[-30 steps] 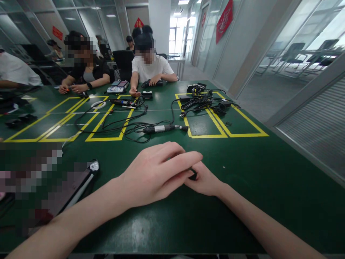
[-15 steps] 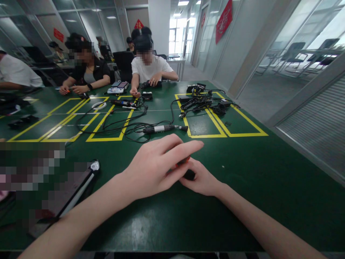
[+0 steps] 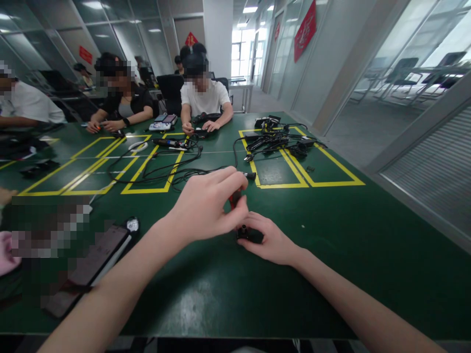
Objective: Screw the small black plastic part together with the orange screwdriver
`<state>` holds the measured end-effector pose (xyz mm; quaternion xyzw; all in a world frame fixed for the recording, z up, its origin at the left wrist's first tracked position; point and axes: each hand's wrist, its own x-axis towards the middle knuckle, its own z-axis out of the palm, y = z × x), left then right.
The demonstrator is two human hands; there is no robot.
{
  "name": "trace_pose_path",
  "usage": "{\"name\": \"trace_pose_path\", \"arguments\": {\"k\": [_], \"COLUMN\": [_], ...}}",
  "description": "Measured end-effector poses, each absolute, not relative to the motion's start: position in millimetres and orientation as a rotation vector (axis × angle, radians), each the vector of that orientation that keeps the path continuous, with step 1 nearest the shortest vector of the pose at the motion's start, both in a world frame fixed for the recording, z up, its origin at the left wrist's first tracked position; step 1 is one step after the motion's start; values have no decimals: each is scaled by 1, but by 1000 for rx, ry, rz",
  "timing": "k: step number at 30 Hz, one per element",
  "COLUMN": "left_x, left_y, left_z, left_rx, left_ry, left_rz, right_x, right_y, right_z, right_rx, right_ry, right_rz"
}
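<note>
My left hand (image 3: 206, 206) hovers just above the green table (image 3: 331, 255), its fingers pinched on a small red piece (image 3: 234, 198). My right hand (image 3: 274, 242) rests on the table right under and beside it, closed on a small black part (image 3: 247, 233) with a short stub pointing up. The red piece sits a little above that black part. Both forearms reach in from the near edge.
A tangle of black cables (image 3: 165, 169) and a dark tool tip (image 3: 250, 175) lie behind my hands among yellow tape boxes (image 3: 294, 171). More black gear (image 3: 274, 139) sits at the far right. A phone (image 3: 99, 255) lies at left. Other people sit along the far side.
My left hand rose from lying over the right hand and pinched shut, drawing the red piece up off the black part. The right hand stayed on the table.
</note>
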<state>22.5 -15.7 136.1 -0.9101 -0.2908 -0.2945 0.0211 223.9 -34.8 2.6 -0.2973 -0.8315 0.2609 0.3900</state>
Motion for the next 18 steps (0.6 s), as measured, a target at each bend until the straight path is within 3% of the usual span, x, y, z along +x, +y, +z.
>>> {"name": "trace_pose_path", "arguments": {"k": [13,18], "left_x": [29,43], "left_y": [-1,1], "left_z": [155,174], "left_rx": [-2817,-2922], "left_ry": [-1083,-1054], "left_rz": [-624,-256], "right_x": [222,222], "right_y": [-32,-31], "right_z": [1,1], "right_rx": [-768,-810], "right_ry": [-2123,-2126], "right_rz": [653,672]}}
